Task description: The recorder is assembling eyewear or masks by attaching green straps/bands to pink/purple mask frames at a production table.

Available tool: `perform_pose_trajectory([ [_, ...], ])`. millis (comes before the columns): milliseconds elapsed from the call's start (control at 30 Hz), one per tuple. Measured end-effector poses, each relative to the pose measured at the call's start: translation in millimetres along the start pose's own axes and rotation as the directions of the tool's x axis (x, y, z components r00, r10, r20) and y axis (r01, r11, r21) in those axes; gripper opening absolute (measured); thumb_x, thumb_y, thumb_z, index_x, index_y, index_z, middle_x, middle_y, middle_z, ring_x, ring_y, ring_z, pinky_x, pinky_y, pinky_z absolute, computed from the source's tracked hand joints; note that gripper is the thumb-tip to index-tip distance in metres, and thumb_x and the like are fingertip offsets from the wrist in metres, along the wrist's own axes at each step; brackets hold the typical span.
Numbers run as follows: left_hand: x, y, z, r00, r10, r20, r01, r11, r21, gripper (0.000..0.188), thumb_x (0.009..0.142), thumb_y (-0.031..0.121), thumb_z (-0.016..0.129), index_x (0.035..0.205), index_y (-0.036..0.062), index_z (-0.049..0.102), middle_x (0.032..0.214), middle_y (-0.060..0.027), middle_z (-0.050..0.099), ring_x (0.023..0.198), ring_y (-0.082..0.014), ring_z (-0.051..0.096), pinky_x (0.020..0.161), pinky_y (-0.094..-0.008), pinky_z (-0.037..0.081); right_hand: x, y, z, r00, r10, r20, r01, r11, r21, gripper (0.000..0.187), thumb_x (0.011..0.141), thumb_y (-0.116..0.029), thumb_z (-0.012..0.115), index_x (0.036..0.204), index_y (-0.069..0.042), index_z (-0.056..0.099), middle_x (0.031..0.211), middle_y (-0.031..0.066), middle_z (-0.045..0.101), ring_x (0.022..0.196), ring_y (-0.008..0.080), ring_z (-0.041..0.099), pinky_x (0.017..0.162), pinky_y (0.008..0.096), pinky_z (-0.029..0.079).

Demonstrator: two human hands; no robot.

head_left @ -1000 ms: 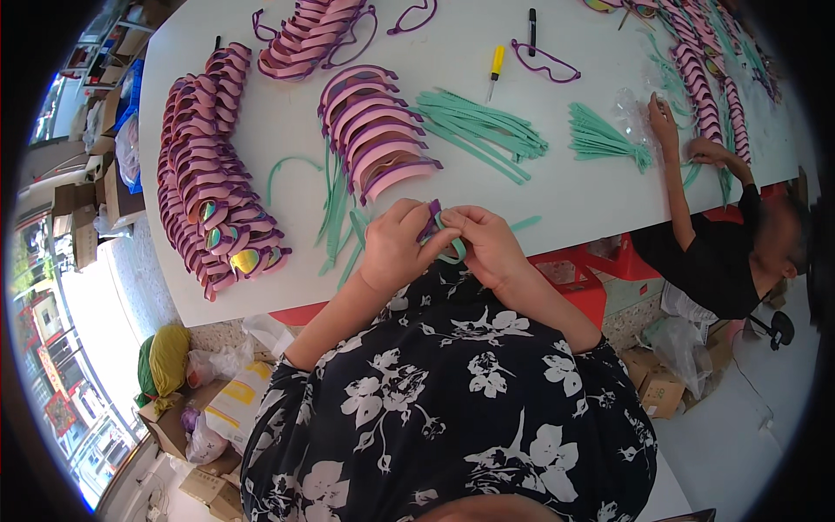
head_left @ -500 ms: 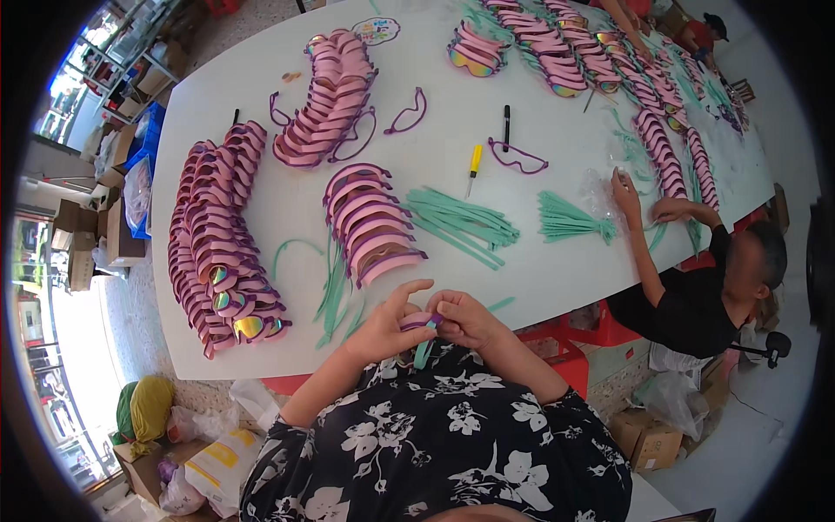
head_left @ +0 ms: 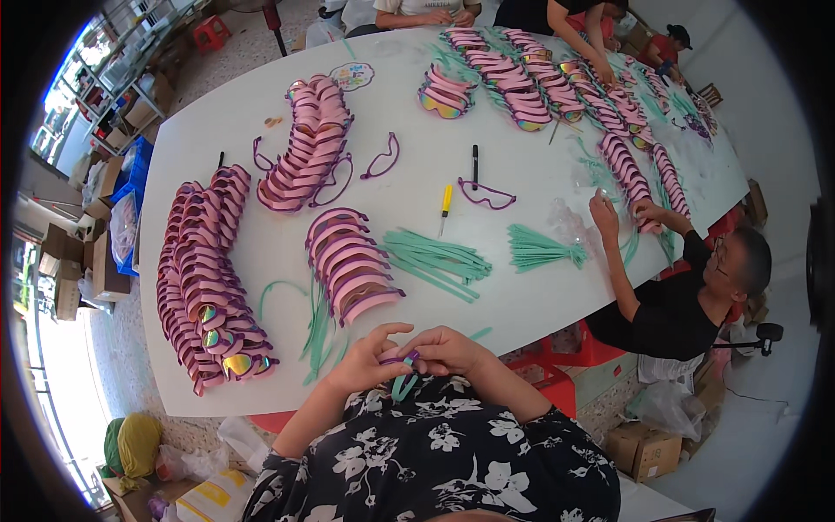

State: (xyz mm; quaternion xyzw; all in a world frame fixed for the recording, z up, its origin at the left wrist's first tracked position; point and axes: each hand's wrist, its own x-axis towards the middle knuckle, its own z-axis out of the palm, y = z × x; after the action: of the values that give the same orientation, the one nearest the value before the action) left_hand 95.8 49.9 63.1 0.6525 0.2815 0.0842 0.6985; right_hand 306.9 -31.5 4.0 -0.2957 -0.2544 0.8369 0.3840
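Observation:
Close to my body at the table's near edge, my left hand [head_left: 363,362] is closed around a pink and purple goggle frame [head_left: 390,358]. My right hand [head_left: 450,351] pinches at the frame's right end, where a mint green strap [head_left: 403,388] hangs down in a loop. My fingers cover most of the frame. Just beyond them stands a row of nested pink goggle frames [head_left: 352,270]. Loose green straps [head_left: 439,261] lie right of that row, and more straps [head_left: 318,335] lie to its left.
Stacked goggles [head_left: 204,270] fill the table's left, with another stack [head_left: 304,143] farther back. A yellow screwdriver [head_left: 446,202], black marker [head_left: 475,163], purple frame [head_left: 487,195] and bundled straps [head_left: 546,249] lie mid-table. At right, a co-worker [head_left: 687,287] handles items; other people work at the far side.
The view has tilted up and turned a little right, so the table sits lower and more people show at the far side. Both my hands stay on the goggle frame and strap.

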Motion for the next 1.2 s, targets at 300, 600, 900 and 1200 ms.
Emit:
perform_pose_trajectory([
  [300,-5.9,-31.8,6.8,0.998,-0.038,-0.042,0.027,0.972,-0.232,0.042,0.089,0.006,0.065,0.129,0.0004,0.052,0.087,-0.005,0.066,0.083,-0.0085,0.059,0.071,-0.0227,0.048,0.7,7.4,8.4,0.978,-0.056,-0.2,-0.001,0.962,-0.274,0.009,0.087,-0.015,0.062,0.087,-0.006,0.06,0.069,-0.0033,0.057,0.051,0.0031,0.046,0.047,0.0181,0.036],
  [600,-4.9,-35.8,20.0,0.946,-0.027,-0.323,0.078,0.986,0.145,0.019,0.094,0.013,0.059,0.089,-0.003,0.067,0.075,-0.0055,0.063,0.069,-0.0106,0.055,0.063,-0.0281,0.045,18.4,14.3,8.2,0.745,-0.605,-0.282,0.206,0.61,-0.765,0.008,0.078,-0.002,0.065,0.077,-0.004,0.057,0.059,-0.0031,0.052,0.054,0.0025,0.045,0.049,0.0214,0.037],
  [900,-1.7,-25.3,28.3,0.957,0.107,-0.271,-0.059,0.982,0.18,0.02,0.093,0.013,0.059,0.085,-0.0039,0.065,0.068,-0.0079,0.059,0.065,-0.0135,0.054,0.061,-0.0297,0.044,13.6,13.4,-54.7,0.462,-0.763,-0.453,0.034,0.525,-0.85,0.013,0.073,-0.01,0.069,0.075,-0.004,0.058,0.063,0.0058,0.058,0.055,0.0143,0.054,0.055,0.0289,0.045],
  [1200,14.7,-27.3,23.8,0.957,-0.026,-0.289,0.066,0.989,0.129,0.023,0.095,0.019,0.058,0.089,-0.0024,0.066,0.066,-0.0065,0.057,0.062,-0.0104,0.049,0.059,-0.0284,0.044,2.6,8.2,-8.6,0.908,0.06,-0.416,0.076,0.95,0.302,0.035,0.1,-0.034,0.051,0.08,-0.007,0.058,0.06,-0.0009,0.049,0.047,0.0089,0.04,0.044,0.0226,0.027],
])
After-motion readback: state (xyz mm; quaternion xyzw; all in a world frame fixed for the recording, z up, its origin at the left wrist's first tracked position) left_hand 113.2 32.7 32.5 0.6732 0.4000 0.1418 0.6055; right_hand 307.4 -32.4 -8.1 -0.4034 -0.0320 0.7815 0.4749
